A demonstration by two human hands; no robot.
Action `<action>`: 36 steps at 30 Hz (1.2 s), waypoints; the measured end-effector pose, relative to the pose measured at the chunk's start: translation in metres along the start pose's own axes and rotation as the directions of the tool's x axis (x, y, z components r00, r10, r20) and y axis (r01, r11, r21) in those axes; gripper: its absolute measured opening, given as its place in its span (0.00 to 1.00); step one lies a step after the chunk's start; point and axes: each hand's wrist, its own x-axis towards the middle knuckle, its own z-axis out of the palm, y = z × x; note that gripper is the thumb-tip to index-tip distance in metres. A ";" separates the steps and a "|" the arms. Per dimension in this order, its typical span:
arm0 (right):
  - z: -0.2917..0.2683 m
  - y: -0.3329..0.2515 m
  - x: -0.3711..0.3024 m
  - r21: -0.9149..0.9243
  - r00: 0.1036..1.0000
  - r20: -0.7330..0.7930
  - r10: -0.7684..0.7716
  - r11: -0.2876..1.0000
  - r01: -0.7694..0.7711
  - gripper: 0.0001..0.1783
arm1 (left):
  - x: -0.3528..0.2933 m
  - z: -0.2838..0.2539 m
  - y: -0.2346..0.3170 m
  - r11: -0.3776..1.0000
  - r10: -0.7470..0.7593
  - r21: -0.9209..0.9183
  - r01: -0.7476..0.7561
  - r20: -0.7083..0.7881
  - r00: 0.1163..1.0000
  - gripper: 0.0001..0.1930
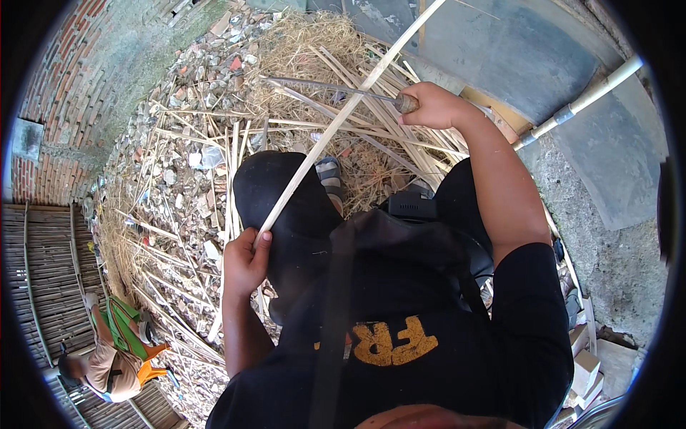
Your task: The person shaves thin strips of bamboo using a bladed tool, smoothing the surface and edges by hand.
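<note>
My left hand [246,261] is closed round the lower end of a long pale bamboo strip [312,154], thumb on top. From there the strip slants up and right across my bent knee [268,186] to the far edge of the view. My right hand [434,106] grips the round wooden handle of a long, thin-bladed knife [406,104]. Its blade points left and crosses the strip; whether the two touch I cannot tell. Split bamboo strips [407,146] lie in a heap below and beyond the knife.
Rubble [186,182] and more strips cover the ground on the left, with dry shavings [314,43] farther off. At right stand grey sheets [507,61] and a pale pole [579,102]. Another person [107,368] sits at lower left by a woven bamboo wall [50,261].
</note>
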 end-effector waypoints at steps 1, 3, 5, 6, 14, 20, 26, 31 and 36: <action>0.000 -0.003 -0.001 -0.018 1.000 -0.023 -0.010 1.000 0.010 0.20 | 0.000 0.000 0.000 1.000 -0.001 0.000 0.001 -0.002 1.000 0.22; 0.003 -0.011 -0.004 -0.054 0.997 -0.066 -0.033 0.998 0.030 0.19 | -0.002 0.001 -0.002 1.000 0.005 -0.003 -0.005 -0.015 1.000 0.22; 0.007 -0.024 -0.008 -0.150 0.995 -0.073 -0.071 0.987 0.060 0.18 | -0.002 0.001 -0.004 1.000 0.009 -0.008 -0.009 -0.022 1.000 0.22; 0.009 -0.027 -0.010 -0.194 0.993 -0.074 -0.089 0.978 0.073 0.18 | -0.003 0.001 -0.004 1.000 0.011 -0.008 -0.011 -0.017 1.000 0.22; 0.009 0.005 0.003 -0.066 0.977 -0.206 -0.062 0.997 0.050 0.14 | -0.002 0.003 0.000 0.999 0.039 0.023 -0.038 -0.040 0.998 0.23; 0.020 -0.033 -0.006 -0.148 0.990 -0.045 -0.137 0.981 0.129 0.12 | -0.002 -0.001 -0.004 1.000 0.013 0.002 -0.013 0.005 1.000 0.22; 0.010 0.033 0.025 -0.046 0.977 -0.212 0.023 0.998 -0.034 0.19 | -0.001 0.003 -0.001 0.999 0.039 -0.027 -0.040 -0.013 0.999 0.22; 0.015 -0.015 0.004 0.030 0.997 -0.065 -0.049 0.998 0.051 0.16 | -0.003 -0.002 0.000 1.000 -0.005 0.022 0.005 0.009 1.000 0.22; 0.025 -0.016 0.006 -0.119 0.984 -0.095 -0.148 0.983 0.136 0.16 | -0.002 0.001 -0.006 0.999 0.034 -0.013 -0.034 -0.004 0.999 0.22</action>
